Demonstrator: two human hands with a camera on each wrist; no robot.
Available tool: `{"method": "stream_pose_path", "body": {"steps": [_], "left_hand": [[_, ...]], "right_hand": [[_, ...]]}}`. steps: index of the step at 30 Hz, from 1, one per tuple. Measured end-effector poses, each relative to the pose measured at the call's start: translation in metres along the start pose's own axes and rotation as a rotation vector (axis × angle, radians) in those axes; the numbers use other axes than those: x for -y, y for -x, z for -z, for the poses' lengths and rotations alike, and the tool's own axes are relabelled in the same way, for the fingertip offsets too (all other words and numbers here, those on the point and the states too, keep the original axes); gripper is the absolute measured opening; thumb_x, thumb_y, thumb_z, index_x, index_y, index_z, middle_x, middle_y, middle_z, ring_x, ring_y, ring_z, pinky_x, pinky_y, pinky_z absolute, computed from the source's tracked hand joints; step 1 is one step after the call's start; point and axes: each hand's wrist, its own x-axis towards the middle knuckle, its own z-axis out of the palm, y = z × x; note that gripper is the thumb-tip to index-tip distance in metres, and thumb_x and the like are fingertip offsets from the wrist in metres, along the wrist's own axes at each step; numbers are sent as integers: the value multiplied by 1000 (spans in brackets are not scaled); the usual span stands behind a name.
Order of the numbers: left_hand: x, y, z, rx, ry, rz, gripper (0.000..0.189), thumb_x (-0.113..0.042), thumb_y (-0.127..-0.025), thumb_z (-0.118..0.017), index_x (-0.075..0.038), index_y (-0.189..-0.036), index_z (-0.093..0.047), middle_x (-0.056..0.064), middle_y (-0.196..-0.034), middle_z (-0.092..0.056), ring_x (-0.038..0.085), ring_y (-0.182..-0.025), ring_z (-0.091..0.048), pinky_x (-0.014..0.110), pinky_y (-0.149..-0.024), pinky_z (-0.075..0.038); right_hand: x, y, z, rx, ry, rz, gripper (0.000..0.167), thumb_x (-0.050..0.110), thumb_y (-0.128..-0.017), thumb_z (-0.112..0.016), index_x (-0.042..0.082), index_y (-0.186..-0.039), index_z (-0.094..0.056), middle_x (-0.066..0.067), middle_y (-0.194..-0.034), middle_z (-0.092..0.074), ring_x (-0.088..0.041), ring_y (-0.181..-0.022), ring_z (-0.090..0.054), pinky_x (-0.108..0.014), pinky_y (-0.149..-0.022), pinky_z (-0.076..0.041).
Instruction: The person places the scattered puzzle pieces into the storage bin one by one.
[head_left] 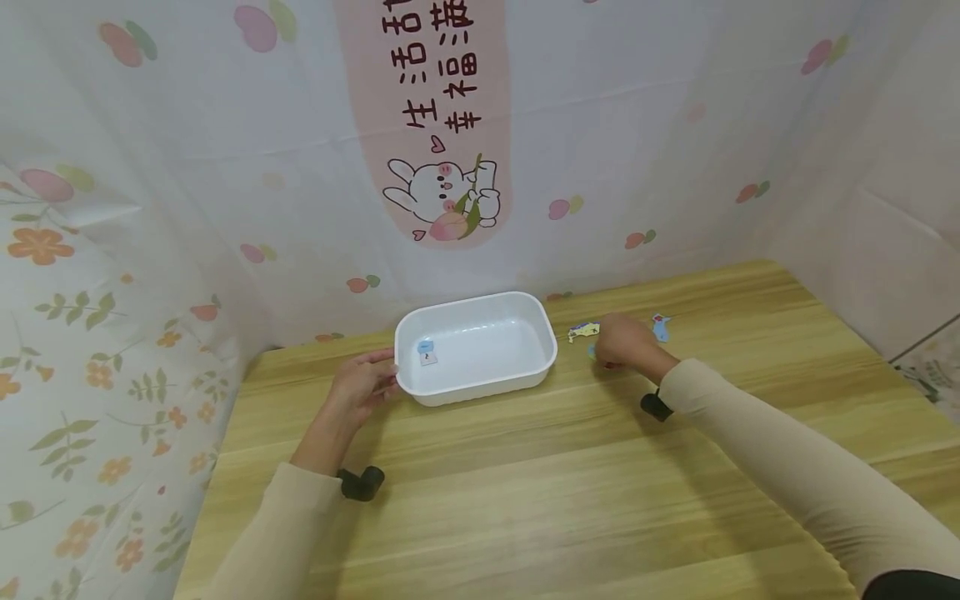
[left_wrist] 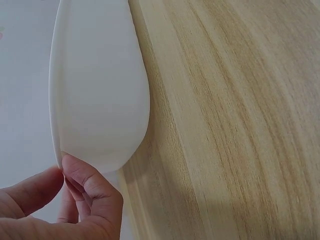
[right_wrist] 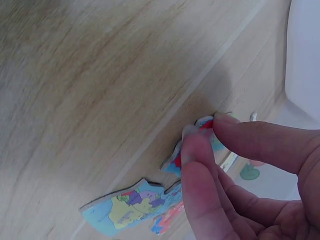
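At the left end of the white plastic tray (head_left: 480, 387), my left hand (head_left: 358, 387) pinches the rim between thumb and fingers. The left wrist view shows the fingertips (left_wrist: 75, 165) right on that rim. Over on the tray's right, my right hand (head_left: 628, 343) is low over the table, thumb and index finger pinching a small blue and red jigsaw puzzle piece (right_wrist: 172, 162), partly hidden by the fingers. Just beside it lies a map-printed puzzle piece (right_wrist: 127, 210) in blue, yellow and purple. A yellowish piece (head_left: 584, 330) and a blue piece (head_left: 661, 328) flank this hand.
Small light-blue and white pieces (head_left: 427, 357) lie inside the tray near its left end. Behind the wooden table (head_left: 510, 500) hangs a printed cloth (head_left: 600, 125) close to the tray's far side. Dark wrist cameras jut from both sleeves.
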Motion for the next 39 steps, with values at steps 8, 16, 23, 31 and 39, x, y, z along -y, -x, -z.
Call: {"method": "stream_pose_path", "body": {"steps": [8,16,23,31,39], "left_hand": [[2,-1,-3,-16,-11,0,40,-1,-95,-57,1,-134,-53,10,-100,-62,13,-76,-59,22,-69,-52],[3,-2,-3,-20,-2,-4,39,-1,-94,-57,0,-133,-54,9,-99,-62,13,-76,-60,23,-70,-53],[2,0,-3,-23,-3,-1,39,-1,-94,-56,1,-134,-54,9,-96,-63,13,-75,-61,22,-68,-53],[3,0,-2,-21,2,2,40,0,-95,-56,1,-134,-53,11,-99,-63,13,-75,-61,22,-68,-53],[3,0,-1,-22,4,-8,40,0,-95,-55,2,-135,-52,12,-99,-63,13,-74,-61,22,-68,-53]], "right_hand": [[-3,0,0,-6,22,-5,35,-5,-65,-46,20,-43,-37,7,-41,-36,-6,-39,-29,-17,-40,-20],[-1,2,2,-21,56,-43,32,-3,-65,-52,19,-45,-42,3,-46,-48,-7,-40,-37,-17,-40,-24],[-3,4,8,16,13,-56,22,0,-76,-58,10,-56,-56,0,-50,-54,-6,-39,-42,-16,-39,-32],[-5,1,13,55,20,-88,24,4,-80,-57,11,-58,-55,-1,-53,-53,-11,-44,-47,-20,-42,-34],[-9,-6,13,74,-27,-40,17,2,-81,-61,2,-65,-65,-7,-57,-61,-15,-48,-58,-21,-46,-48]]}}
